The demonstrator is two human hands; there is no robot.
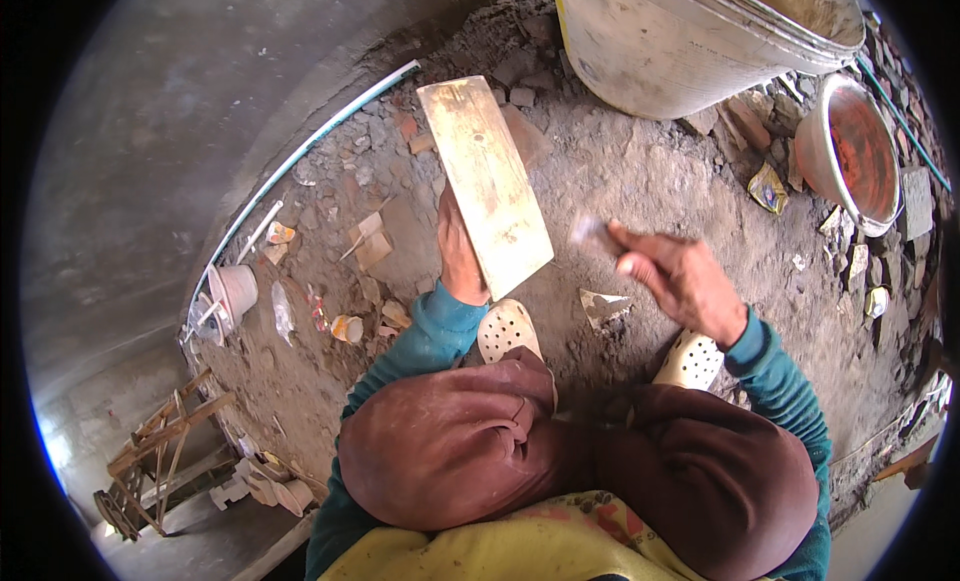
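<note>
A large white bucket (690, 56) stands on the dirt, and rubble (745, 121) crowds its near side. To the right of the bucket sits a white basin (822, 151) with an orange-stained inside, and between that and the person lies a crumpled yellow wrapper (768, 188). Well to the bucket's left, a pale pipe (300, 153) curves along the ground, with a pinkish-white bowl (236, 287) tipped near its closer end. On the person's side of the bucket are a torn paper scrap (603, 308) and two cream shoes (690, 359), the left one partly overlapped by the left forearm. The wooden board (487, 186) is held up left of the bucket and nearer the person, its broad face turned upward; its long axis runs away from the person, the far end slanting leftward from the bucket. The left hand (461, 253) grips the board's left edge, its fingertips hidden behind. The right hand (685, 278), also nearer than the bucket, is half curled, thumb and forefinger pinching a small pale piece (592, 231), too blurred to identify
</note>
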